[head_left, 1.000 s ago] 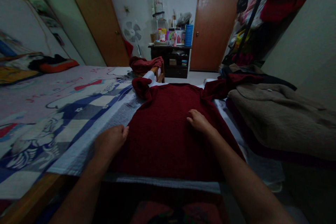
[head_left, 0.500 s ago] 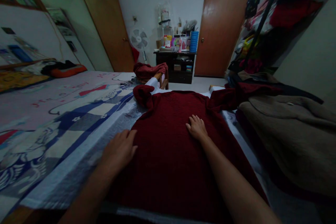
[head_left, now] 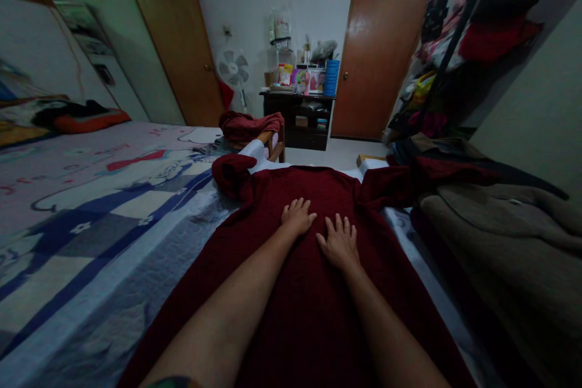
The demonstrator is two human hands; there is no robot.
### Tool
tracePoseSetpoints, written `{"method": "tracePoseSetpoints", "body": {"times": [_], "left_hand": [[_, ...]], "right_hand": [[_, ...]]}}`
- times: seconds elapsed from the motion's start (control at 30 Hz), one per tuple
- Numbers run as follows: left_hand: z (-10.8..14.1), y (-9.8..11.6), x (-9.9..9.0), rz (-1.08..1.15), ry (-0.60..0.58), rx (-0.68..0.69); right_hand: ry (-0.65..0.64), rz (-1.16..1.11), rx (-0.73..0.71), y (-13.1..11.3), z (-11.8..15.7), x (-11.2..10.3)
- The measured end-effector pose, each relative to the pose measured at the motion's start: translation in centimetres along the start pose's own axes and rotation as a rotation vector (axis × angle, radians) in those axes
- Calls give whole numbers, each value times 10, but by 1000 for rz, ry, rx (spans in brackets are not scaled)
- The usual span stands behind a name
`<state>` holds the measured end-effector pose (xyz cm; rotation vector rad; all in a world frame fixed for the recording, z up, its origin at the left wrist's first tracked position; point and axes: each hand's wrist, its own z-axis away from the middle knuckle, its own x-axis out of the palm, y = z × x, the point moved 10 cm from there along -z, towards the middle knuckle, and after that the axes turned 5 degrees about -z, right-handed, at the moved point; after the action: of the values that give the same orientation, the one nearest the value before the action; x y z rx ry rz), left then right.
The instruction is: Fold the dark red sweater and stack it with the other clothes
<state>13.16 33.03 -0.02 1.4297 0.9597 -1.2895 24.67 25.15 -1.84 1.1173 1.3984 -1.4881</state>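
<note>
A dark red long-sleeved garment [head_left: 304,291] lies spread out in front of me, its neck end away from me. Its left sleeve end is bunched beside the shoulder; the other sleeve stretches right, over a pile of clothes. My left hand [head_left: 297,216] rests on the upper middle of the cloth, palm down with fingers spread. Just right of it, my right hand [head_left: 340,242] also lies flat on the garment, fingers apart. Neither hand grips anything. The lower end of the garment runs out of view below.
A bed with a patterned blue and white cover [head_left: 122,218] lies to the left. Folded brown clothing [head_left: 495,224] is piled at the right. Beyond are a reddish cloth [head_left: 250,127] on a wooden frame, a dark cabinet [head_left: 297,139] and a white fan [head_left: 233,66].
My left hand has moved from the garment's left edge forward and right onto its upper middle. My right hand stays flat on the cloth, slightly nearer me.
</note>
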Motion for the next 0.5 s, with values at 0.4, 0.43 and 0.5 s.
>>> {"method": "tracePoseSetpoints", "body": {"times": [0.4,0.43,0.5], "left_hand": [[-24,-27,-12,-3,202,-226],[-25,-26,-9,-1,202,-203],[-29,-25,-4,-3,196,-162]], "right_hand": [[-143,46,-20,-1,-33,-26],[-140,53,-14,-1,-44,-31],[-110,40,-22,-7,-68,-38]]}}
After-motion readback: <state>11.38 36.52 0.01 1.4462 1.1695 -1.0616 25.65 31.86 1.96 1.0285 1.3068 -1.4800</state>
